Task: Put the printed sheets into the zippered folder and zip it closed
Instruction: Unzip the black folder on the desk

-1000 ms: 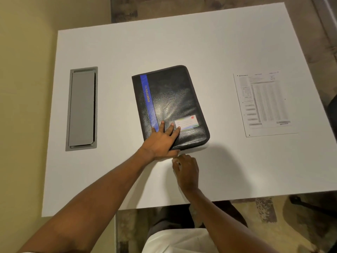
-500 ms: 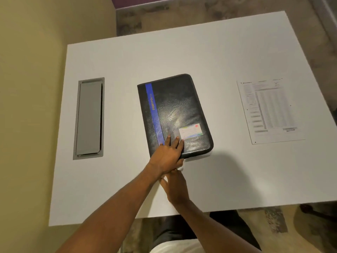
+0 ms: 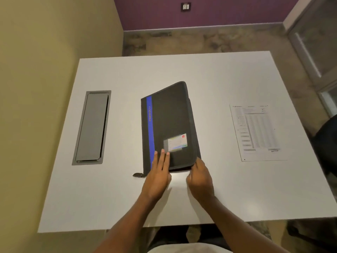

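While the left hand point(image 3: 158, 177) presses flat on the zippered folder point(image 3: 169, 125), the right hand point(image 3: 199, 177) pinches its lower-right corner, nearer the printed sheets point(image 3: 257, 132) at frame right.

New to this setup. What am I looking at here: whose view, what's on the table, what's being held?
No machine: a person works bare-handed, and the one camera sits on their head, looking down at a white table. In the middle lies a black zippered folder with a blue stripe. The left hand presses flat on its near edge. The right hand has a grip on the near right corner, where the cover looks slightly raised. The zipper pull lies at the near left corner. Printed sheets lie apart on the right. A grey hatch is set into the table on the left.
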`<state>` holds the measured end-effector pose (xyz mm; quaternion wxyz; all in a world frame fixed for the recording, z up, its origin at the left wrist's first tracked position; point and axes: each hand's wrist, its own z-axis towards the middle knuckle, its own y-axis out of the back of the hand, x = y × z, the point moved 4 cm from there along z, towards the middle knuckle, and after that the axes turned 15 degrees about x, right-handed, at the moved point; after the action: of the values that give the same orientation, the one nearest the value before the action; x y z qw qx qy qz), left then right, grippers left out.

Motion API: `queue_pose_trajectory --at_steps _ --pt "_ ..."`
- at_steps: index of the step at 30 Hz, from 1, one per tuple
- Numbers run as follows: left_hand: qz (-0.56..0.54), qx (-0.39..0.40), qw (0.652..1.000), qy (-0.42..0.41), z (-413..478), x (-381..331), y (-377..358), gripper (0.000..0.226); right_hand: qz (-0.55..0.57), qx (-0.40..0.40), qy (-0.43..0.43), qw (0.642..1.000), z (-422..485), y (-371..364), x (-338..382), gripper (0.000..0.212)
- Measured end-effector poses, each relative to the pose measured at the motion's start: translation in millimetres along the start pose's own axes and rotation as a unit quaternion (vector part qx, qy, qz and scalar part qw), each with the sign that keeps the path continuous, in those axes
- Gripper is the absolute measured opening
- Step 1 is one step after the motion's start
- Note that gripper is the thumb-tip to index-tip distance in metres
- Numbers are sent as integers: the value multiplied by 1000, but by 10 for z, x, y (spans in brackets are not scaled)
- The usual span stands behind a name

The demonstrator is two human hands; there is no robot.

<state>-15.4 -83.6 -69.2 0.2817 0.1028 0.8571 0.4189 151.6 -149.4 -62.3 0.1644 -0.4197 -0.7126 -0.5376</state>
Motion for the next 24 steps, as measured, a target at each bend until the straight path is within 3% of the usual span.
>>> queue_pose_trajectory --at_steps 1,3,7,11,16,20,24 --pt "-50 -28 998 2 -57 41 22 75 8 45 -14 999 72 -31 22 59" --pt "-153 -69 986 -3 -189 122 33 73 -91 73 -9 993 173 -92 73 71" --pt "-335 -115 935 6 -402 235 35 66 -224 104 8 969 240 -196 148 75" --pt "-492 -190 847 56 -533 262 76 57 -228 150 -42 961 202 -219 139 77" --pt "-484 -296 812 135 -666 414 96 33 -241 176 -52 953 150 -206 82 77" --pt "-528 -351 746 206 -714 512 123 16 -249 188 -56 949 144 -172 51 77" --pt "-571 -393 669 269 -755 762 128 21 -247 200 -58 946 123 -145 48 77"
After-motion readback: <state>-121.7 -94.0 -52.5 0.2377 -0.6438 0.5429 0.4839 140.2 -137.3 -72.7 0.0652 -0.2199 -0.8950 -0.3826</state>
